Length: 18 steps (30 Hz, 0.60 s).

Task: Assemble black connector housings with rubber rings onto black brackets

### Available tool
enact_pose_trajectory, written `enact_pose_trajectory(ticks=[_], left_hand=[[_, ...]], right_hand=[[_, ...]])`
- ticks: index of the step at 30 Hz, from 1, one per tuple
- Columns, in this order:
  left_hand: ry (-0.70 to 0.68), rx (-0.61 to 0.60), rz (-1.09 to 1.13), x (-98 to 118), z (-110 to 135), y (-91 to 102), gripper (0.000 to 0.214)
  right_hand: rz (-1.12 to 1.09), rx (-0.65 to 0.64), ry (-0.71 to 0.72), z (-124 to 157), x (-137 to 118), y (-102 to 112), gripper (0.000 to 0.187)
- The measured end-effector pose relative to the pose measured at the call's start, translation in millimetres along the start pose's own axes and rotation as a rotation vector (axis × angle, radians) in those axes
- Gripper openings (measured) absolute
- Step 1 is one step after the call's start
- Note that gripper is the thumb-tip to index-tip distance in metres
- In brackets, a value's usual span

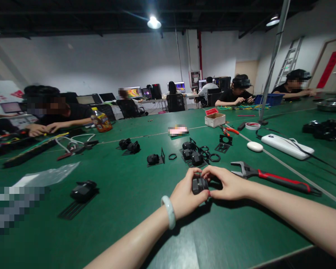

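Note:
My left hand [187,195] and my right hand [227,183] meet over the green table [134,194], both closed around a small black round part [199,185]. A pale bangle [168,211] sits on my left wrist. Just beyond my hands lies a cluster of similar black parts [192,154] with black rings [214,157] and a flat black bracket [224,143]. More black parts lie to the left: one [153,159] with a plate, a pair [129,145], and a larger one [83,190].
A red-handled adjustable wrench [271,177] lies right of my hands. Beyond it are a white mouse [254,146], a white device with a cable [287,145], tape [252,126], red pliers [229,130] and a small box [215,119]. Other people work along both table sides.

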<state>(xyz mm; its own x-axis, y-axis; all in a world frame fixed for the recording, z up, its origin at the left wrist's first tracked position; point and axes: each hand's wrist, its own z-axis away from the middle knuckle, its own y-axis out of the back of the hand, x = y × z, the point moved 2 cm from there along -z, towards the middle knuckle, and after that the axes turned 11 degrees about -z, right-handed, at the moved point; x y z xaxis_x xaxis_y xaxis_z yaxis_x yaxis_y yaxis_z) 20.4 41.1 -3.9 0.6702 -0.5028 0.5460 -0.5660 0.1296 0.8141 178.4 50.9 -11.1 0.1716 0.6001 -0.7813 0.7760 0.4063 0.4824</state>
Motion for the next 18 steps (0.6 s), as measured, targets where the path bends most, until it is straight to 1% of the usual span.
enact_pose_trajectory(ticks=[12,18], left_hand=[[0.01,-0.003,0.014,2.1,0.5,1.1,0.042],[0.003,-0.003,0.023,2.8,0.3,1.0,0.041]], right_hand=[[0.022,0.017,0.004,-0.6,-0.8,-0.6,0.035],[0.019,0.015,0.001,-0.6,-0.8,-0.8,0.036]])
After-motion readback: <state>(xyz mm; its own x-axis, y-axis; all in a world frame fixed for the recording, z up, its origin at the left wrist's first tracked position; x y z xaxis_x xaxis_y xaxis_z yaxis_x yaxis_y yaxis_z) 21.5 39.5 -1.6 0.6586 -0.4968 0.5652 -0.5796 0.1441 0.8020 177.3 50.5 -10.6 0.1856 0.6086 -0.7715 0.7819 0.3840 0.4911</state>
